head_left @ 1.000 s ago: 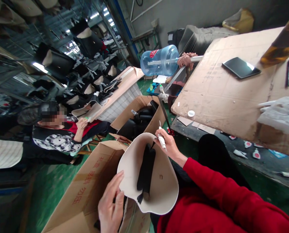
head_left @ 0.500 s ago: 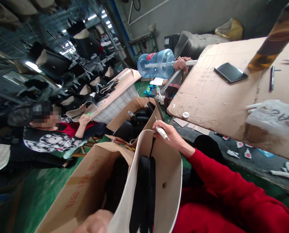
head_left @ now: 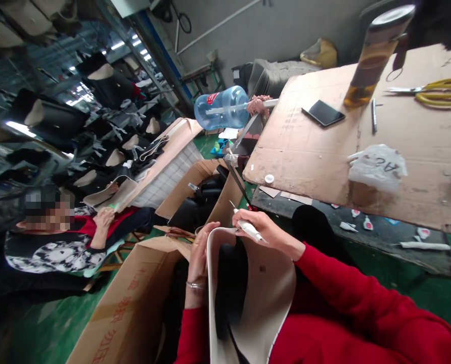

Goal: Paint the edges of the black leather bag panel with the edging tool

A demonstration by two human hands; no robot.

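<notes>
In front of me stands a curved, open bag piece (head_left: pixel 267 293) with a pale beige inner face, a thin edge and black parts inside. My left hand (head_left: pixel 199 253), with a bracelet on its wrist, grips the bag piece's left side near the top, fingers over the rim. My right hand (head_left: pixel 263 230) is closed around a small white glue bottle (head_left: pixel 250 230) with a thin needle tip. The tip points up and left, just above the rim. The right hand's lower fingers are close to the bag's upper edge.
Cardboard boxes (head_left: pixel 107 308) holding black items stand left and ahead. On the cardboard-topped table (head_left: pixel 305 151) lie a phone (head_left: pixel 324 113), yellow-handled scissors (head_left: pixel 441 93), a plastic bag (head_left: pixel 377 167) and a bottle of brown liquid (head_left: pixel 377 55). A co-worker (head_left: pixel 58 237) sits at left.
My left hand has come up from the lower edge of view to the bag's upper rim. The bag piece has turned. My view has shifted right, and the right hand still holds the glue bottle.
</notes>
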